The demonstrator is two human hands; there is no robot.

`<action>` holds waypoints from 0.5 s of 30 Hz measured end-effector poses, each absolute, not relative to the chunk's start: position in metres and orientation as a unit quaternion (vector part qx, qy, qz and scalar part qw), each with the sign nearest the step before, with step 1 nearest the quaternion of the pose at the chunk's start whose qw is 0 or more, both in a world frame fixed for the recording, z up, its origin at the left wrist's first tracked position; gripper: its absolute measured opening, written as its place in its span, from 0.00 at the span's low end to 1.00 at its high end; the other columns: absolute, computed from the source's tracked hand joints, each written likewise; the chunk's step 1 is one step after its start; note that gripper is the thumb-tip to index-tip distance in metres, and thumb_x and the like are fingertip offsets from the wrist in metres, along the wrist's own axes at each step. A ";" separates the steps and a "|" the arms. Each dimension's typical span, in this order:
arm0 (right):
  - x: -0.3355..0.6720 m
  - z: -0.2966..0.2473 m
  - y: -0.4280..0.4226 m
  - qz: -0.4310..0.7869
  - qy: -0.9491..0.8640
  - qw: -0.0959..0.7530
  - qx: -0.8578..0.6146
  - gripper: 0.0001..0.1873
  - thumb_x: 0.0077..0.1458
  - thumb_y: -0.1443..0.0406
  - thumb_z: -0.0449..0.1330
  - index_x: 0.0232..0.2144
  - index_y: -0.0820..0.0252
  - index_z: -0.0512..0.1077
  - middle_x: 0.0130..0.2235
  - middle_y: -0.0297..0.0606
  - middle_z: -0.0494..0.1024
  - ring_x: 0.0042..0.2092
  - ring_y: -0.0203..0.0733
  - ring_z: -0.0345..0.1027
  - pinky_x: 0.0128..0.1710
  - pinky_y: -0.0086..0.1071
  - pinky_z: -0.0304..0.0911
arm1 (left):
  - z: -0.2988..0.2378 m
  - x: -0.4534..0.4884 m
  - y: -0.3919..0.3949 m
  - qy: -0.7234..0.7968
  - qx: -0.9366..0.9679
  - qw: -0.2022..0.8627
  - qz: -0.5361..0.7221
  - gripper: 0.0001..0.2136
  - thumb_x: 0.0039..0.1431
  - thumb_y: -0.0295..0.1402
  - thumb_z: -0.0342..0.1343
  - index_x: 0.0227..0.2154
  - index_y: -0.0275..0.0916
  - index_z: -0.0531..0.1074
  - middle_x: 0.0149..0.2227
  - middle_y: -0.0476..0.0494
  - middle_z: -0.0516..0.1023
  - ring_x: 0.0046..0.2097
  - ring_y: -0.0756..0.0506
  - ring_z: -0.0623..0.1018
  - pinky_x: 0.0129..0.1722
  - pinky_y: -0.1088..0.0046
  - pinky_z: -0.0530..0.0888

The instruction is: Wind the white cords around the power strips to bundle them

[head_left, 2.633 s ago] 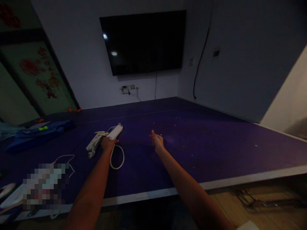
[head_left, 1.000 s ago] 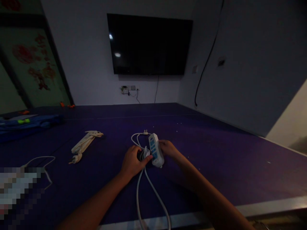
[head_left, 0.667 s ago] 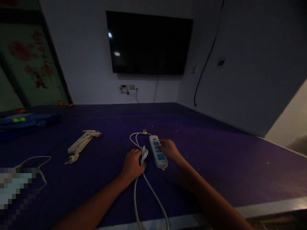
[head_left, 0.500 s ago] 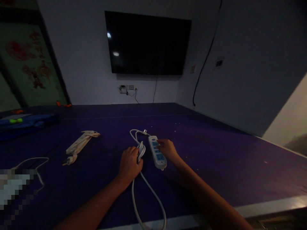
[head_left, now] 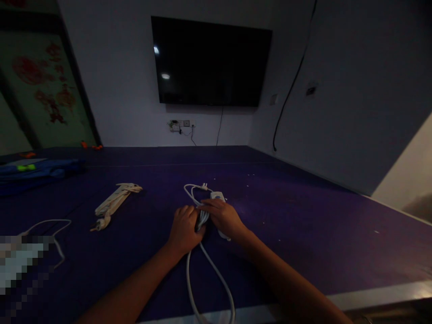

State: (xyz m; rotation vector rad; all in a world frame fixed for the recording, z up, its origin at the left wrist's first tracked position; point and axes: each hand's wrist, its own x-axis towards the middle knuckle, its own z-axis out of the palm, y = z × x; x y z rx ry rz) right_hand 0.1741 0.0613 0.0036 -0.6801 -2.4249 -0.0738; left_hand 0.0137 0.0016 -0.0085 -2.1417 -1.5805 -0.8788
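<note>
A white power strip (head_left: 218, 196) lies on the purple table (head_left: 303, 225), mostly covered by my right hand (head_left: 222, 217). Its white cable (head_left: 209, 279) runs in a long loop toward the table's near edge, and its plug (head_left: 203, 185) rests just beyond the strip. My left hand (head_left: 184, 228) is closed around the bunched part of the cable beside the strip. My right hand reaches across the strip with its fingers curled onto the same bundle, touching my left hand.
A second, cream power strip (head_left: 113, 202) with a wrapped cord lies to the left. A thin white cable (head_left: 50, 227) curls at the far left. Blue fabric (head_left: 37, 173) lies at the back left. A dark TV (head_left: 211, 60) hangs on the wall.
My right hand has moved left from the strip's top onto the cable bundle, meeting my left hand. My left hand has kept its hold on the cable.
</note>
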 end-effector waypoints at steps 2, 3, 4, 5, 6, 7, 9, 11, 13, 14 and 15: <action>0.175 0.001 0.065 -0.030 -0.915 0.295 -0.272 0.22 0.55 0.73 0.49 0.48 0.52 0.71 0.51 0.39 0.72 0.49 0.41 0.66 0.50 0.37 0.61 | -0.009 0.014 0.002 -0.536 -0.763 0.156 -0.325 0.11 0.51 0.41 0.56 0.32 0.40 0.70 0.34 0.43 0.73 0.40 0.42 0.70 0.42 0.61 0.66; 0.176 0.001 0.066 -0.031 -0.915 0.290 -0.279 0.21 0.55 0.73 0.49 0.48 0.52 0.71 0.51 0.39 0.72 0.48 0.41 0.66 0.49 0.36 0.61 | -0.008 0.014 0.002 -0.529 -0.767 0.150 -0.332 0.12 0.51 0.44 0.55 0.32 0.40 0.70 0.33 0.43 0.73 0.40 0.42 0.71 0.42 0.61 0.66; 0.177 0.000 0.068 -0.032 -0.914 0.287 -0.286 0.21 0.55 0.73 0.50 0.47 0.53 0.72 0.51 0.39 0.72 0.48 0.41 0.66 0.49 0.36 0.61 | -0.008 0.014 0.001 -0.524 -0.770 0.143 -0.336 0.13 0.51 0.45 0.54 0.31 0.40 0.70 0.33 0.43 0.74 0.40 0.42 0.71 0.42 0.61 0.66; 0.178 0.000 0.069 -0.032 -0.913 0.284 -0.293 0.21 0.55 0.73 0.50 0.47 0.53 0.72 0.51 0.38 0.72 0.48 0.41 0.66 0.49 0.36 0.61 | -0.007 0.014 0.001 -0.519 -0.772 0.137 -0.341 0.14 0.52 0.46 0.54 0.30 0.39 0.71 0.32 0.43 0.74 0.40 0.42 0.71 0.43 0.61 0.66; 0.178 -0.001 0.070 -0.032 -0.910 0.283 -0.301 0.21 0.55 0.74 0.50 0.47 0.53 0.72 0.51 0.38 0.72 0.48 0.41 0.66 0.49 0.35 0.61 | -0.007 0.013 0.001 -0.515 -0.773 0.130 -0.346 0.14 0.52 0.46 0.54 0.29 0.39 0.71 0.32 0.43 0.74 0.39 0.42 0.72 0.43 0.60 0.65; 0.179 -0.001 0.071 -0.032 -0.907 0.285 -0.308 0.21 0.54 0.74 0.50 0.47 0.53 0.72 0.51 0.38 0.72 0.48 0.41 0.66 0.49 0.35 0.61 | -0.007 0.012 0.001 -0.512 -0.774 0.122 -0.353 0.14 0.52 0.46 0.54 0.29 0.39 0.71 0.31 0.44 0.75 0.39 0.42 0.72 0.44 0.61 0.65; 0.181 0.000 0.071 -0.030 -0.901 0.293 -0.319 0.22 0.54 0.74 0.50 0.48 0.53 0.71 0.51 0.38 0.72 0.49 0.40 0.66 0.49 0.34 0.61 | -0.006 0.011 0.002 -0.505 -0.775 0.102 -0.367 0.13 0.52 0.45 0.54 0.30 0.39 0.72 0.31 0.44 0.75 0.39 0.43 0.73 0.44 0.61 0.66; 0.183 0.001 0.072 -0.026 -0.894 0.306 -0.326 0.22 0.54 0.75 0.50 0.47 0.53 0.71 0.50 0.38 0.73 0.50 0.40 0.65 0.49 0.33 0.61 | -0.006 0.009 0.004 -0.495 -0.778 0.084 -0.378 0.12 0.53 0.43 0.54 0.32 0.39 0.72 0.32 0.45 0.76 0.39 0.44 0.73 0.44 0.63 0.67; 0.185 0.004 0.072 -0.021 -0.889 0.314 -0.332 0.22 0.53 0.75 0.51 0.46 0.54 0.72 0.49 0.38 0.73 0.50 0.40 0.65 0.49 0.33 0.61 | -0.006 0.008 0.005 -0.485 -0.784 0.077 -0.380 0.10 0.53 0.39 0.54 0.35 0.40 0.72 0.35 0.44 0.76 0.41 0.44 0.73 0.44 0.63 0.67; 0.186 0.005 0.072 -0.019 -0.887 0.315 -0.336 0.21 0.52 0.75 0.51 0.45 0.54 0.72 0.49 0.38 0.74 0.49 0.40 0.66 0.49 0.33 0.61 | -0.006 0.007 0.006 -0.481 -0.787 0.080 -0.379 0.10 0.53 0.38 0.54 0.36 0.40 0.72 0.36 0.44 0.76 0.43 0.44 0.72 0.45 0.63 0.67; 0.186 0.006 0.072 -0.015 -0.886 0.314 -0.340 0.21 0.51 0.76 0.52 0.44 0.55 0.72 0.48 0.38 0.74 0.49 0.40 0.66 0.49 0.33 0.61 | -0.006 0.007 0.006 -0.479 -0.789 0.085 -0.375 0.10 0.52 0.36 0.55 0.37 0.40 0.72 0.37 0.44 0.76 0.44 0.43 0.72 0.46 0.63 0.66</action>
